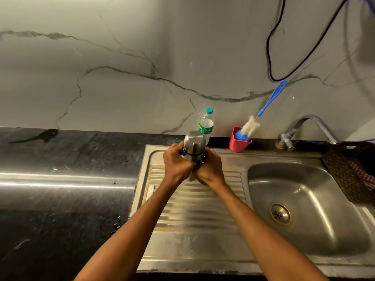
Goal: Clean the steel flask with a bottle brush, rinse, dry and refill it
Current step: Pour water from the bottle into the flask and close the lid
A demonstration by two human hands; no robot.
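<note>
Counter [60,179]: the dark stone top fills the left of the frame, with a bright band of glare across it and a few water drops near its right edge.
Left hand [177,163]: your fingers are curled round the left side of the flask's body, gripping it below the black ring.
Steel flask [194,145]: it sits at centre frame, above the ribbed draining board [194,209]. Its long axis runs up and down the picture, and the rounded steel cap end points away from you toward the wall. The lower part is hidden between your two hands, so you cannot tell whether its base touches the board.
Flask and hands: your hands close on it from both sides, the left slightly higher in the frame, the thumbs meeting in front of the body.
Right hand [209,167]: it wraps the right side of the flask, fingers curled tight on it.
Water bottle [207,124]: clear plastic with a teal cap, upright just behind the flask at the wall.
Bottle brush [261,114]: right of centre, its head is down in a pink cup [238,144] and its blue handle leans up and to the right against the wall.
Tap [310,126]: curved over the basin [304,199] at lower right.
Cloth [353,173]: dark, patterned, on the basin's right rim.
</note>
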